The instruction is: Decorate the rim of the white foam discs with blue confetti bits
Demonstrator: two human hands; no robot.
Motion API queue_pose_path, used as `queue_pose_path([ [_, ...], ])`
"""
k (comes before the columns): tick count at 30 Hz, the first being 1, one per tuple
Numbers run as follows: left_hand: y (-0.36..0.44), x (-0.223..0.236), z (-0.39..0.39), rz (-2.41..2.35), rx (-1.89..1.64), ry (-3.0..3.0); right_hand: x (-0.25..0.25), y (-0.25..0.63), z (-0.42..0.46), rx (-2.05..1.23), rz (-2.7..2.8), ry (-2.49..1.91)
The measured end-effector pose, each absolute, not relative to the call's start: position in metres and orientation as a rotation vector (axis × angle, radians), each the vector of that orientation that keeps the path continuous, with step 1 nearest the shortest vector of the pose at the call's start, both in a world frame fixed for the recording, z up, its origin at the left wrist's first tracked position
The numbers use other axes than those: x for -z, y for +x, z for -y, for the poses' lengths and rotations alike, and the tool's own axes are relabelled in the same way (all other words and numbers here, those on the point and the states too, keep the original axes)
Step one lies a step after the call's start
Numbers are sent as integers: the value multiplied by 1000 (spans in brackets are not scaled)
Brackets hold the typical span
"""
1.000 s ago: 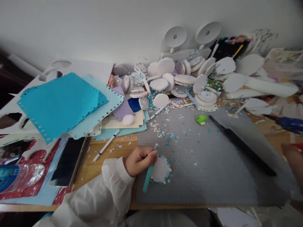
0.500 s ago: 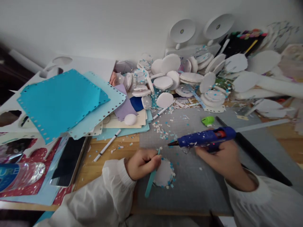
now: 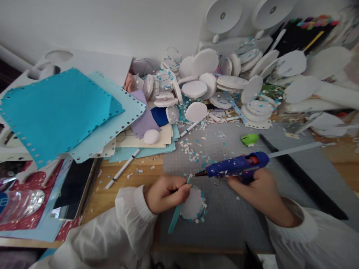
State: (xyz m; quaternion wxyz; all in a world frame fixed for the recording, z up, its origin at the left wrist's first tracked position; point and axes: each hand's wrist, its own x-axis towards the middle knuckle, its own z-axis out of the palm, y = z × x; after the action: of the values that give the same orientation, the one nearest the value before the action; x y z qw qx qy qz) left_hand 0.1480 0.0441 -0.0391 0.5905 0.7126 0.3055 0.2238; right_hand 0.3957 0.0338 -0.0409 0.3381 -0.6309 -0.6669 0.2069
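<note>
My left hand (image 3: pixel 169 194) is closed around teal tweezers (image 3: pixel 175 218), with a tiny white paper piece (image 3: pixel 191 175) at their upper tip. In my right hand (image 3: pixel 259 194) is a blue hot glue gun (image 3: pixel 232 166), a long pale glue stick (image 3: pixel 297 148) jutting from its back. The gun's dark nozzle points left and reaches close to the tweezers' tip; I cannot tell whether they touch. Under my left hand, a white paper disc (image 3: pixel 193 204) lies on the grey cutting mat (image 3: pixel 224 224), rimmed with small blue and white pieces.
White round discs (image 3: pixel 193 89) are piled along the back. Blue paper sheets (image 3: pixel 61 112) lie at left, above a phone (image 3: pixel 74 188) and a plastic bottle (image 3: pixel 25 205). A black bar (image 3: pixel 303 175) and a green clip-like thing (image 3: pixel 249 139) rest on the mat's right.
The glue gun has moved left, bringing its nozzle closer to the tweezers' tip. My left hand keeps its grip on the tweezers. The camera view has shifted slightly.
</note>
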Motion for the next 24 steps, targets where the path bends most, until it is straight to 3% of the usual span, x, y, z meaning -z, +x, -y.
queue_pose_path([
  [24, 149, 39, -46, -695, -515, 1674, 44, 396, -34, -530, 1779, -1670],
])
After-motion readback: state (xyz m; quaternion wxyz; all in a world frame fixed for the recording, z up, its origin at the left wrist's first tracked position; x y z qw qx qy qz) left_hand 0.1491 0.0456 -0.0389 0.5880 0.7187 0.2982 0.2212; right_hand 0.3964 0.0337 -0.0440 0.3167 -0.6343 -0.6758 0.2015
